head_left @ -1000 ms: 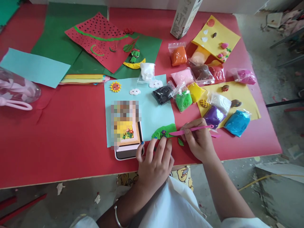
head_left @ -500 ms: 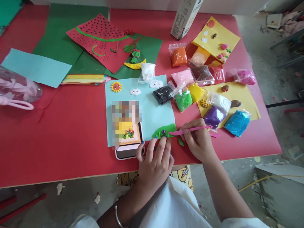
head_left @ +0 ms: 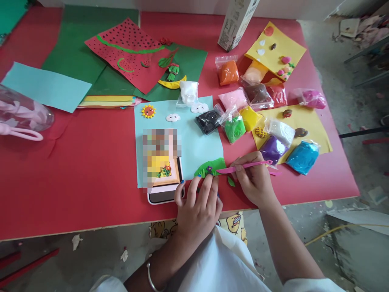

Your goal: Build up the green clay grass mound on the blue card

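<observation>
- Pink modelling knife [head_left: 253,164], head view: grasped in your right hand [head_left: 253,182], tip at the green clay patch [head_left: 217,163].
- Your left hand [head_left: 197,205]: palm down, fingertips at the patch's lower edge; cannot tell whether it pinches anything.
- Patch: light-blue sheet's [head_left: 197,142] lower right corner.

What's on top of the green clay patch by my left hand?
A purple flower and green grass blades show on the clay patch. Anything under the left hand or pink knife is hidden.
</observation>
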{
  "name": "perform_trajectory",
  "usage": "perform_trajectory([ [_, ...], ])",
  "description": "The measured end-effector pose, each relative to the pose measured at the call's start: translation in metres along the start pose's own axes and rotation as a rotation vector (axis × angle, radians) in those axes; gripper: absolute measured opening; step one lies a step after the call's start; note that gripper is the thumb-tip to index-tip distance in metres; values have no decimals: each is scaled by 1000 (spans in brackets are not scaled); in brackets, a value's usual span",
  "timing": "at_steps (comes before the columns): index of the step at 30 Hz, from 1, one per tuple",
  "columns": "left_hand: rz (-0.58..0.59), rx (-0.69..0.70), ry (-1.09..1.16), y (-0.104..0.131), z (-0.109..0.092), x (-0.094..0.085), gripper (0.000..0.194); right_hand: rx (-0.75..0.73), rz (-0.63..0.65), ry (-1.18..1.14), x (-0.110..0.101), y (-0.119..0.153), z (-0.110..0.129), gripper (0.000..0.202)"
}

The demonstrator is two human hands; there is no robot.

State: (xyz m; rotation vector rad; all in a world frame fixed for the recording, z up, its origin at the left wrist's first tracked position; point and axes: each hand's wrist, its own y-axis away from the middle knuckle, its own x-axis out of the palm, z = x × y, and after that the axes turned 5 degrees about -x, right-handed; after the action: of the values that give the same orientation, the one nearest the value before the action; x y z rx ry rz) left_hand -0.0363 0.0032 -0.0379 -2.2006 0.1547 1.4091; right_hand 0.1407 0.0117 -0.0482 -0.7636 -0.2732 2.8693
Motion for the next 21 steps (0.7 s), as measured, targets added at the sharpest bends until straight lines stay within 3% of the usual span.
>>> perform_trajectory([
  [21, -12, 7, 2, 1, 0, 0, 28, 23, 15, -6, 0, -2, 1, 6],
])
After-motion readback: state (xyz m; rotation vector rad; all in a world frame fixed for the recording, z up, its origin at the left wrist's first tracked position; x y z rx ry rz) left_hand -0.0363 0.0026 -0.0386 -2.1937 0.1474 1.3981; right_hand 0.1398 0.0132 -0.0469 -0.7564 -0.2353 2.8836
